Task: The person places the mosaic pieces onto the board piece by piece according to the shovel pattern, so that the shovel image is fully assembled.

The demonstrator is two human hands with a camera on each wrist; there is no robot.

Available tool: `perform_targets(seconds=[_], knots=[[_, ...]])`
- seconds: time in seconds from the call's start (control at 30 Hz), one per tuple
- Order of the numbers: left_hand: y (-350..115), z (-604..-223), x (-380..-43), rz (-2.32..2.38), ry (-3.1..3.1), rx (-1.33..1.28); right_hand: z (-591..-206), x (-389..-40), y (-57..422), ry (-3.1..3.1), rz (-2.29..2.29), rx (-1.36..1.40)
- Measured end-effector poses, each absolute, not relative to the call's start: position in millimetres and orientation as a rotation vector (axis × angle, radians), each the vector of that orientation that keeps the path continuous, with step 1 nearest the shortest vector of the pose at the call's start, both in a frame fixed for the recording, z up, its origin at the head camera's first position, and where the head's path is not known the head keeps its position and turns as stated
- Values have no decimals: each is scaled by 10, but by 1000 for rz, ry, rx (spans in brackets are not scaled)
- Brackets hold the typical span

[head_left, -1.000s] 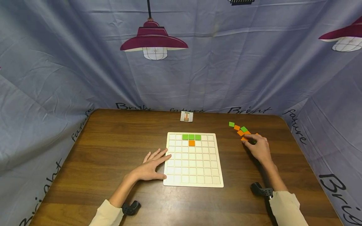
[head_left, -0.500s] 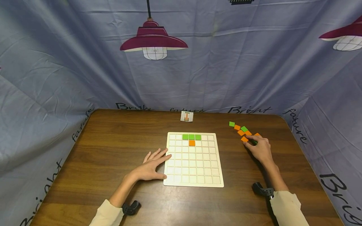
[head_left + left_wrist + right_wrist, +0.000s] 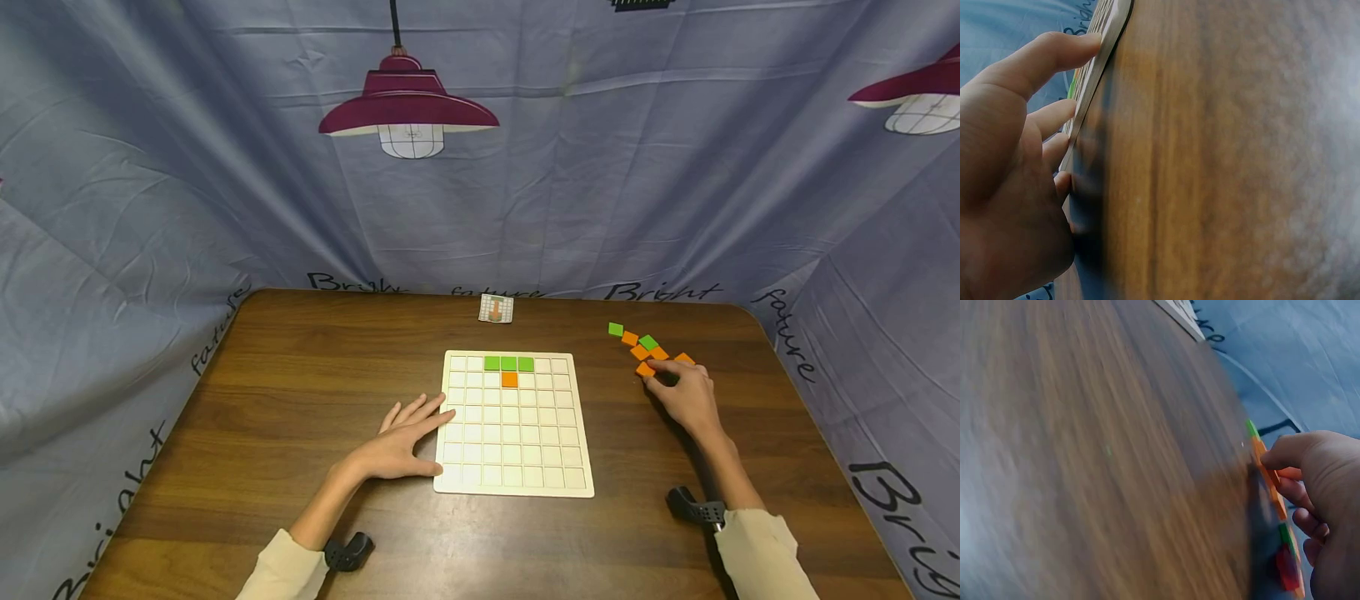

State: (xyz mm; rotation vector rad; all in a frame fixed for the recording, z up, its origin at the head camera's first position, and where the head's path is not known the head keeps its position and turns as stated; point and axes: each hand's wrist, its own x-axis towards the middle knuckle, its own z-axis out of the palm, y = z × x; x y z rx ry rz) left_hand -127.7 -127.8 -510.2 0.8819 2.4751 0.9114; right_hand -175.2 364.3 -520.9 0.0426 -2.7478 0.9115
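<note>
A cream square board [image 3: 491, 455] with a raised grid lies on the wooden table. Three green tiles [image 3: 509, 363] fill part of its far row, and one orange tile [image 3: 510, 380] sits below the middle one. My left hand [image 3: 397, 450] is spread at the board's left edge, its thumb and fingers touching the rim. Over the loose tiles on the right, my right hand [image 3: 688, 398] pinches an orange tile [image 3: 644, 369] between thumb and forefinger. In the right wrist view the thumb is against that tile's near side, and part of it is hidden by the fingers.
More loose tiles lie beyond the right hand, among them a green tile [image 3: 648, 342] and an orange tile [image 3: 630, 338]. A red piece [image 3: 1286, 567] shows in the right wrist view. A small pattern card [image 3: 496, 308] stands at the table's far edge, before the curtain.
The right hand's fingers have shifted slightly among the loose tiles, and the orange tile at its fingertips has slid a little left. The left hand and the board look the same.
</note>
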Motion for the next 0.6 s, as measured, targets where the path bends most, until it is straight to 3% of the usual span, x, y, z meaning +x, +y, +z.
perform_targets(seconds=[0.6], knots=[[-1280,-5104,-1280,908,2479,889,-5106,-1766,3134,-2652,979,244]])
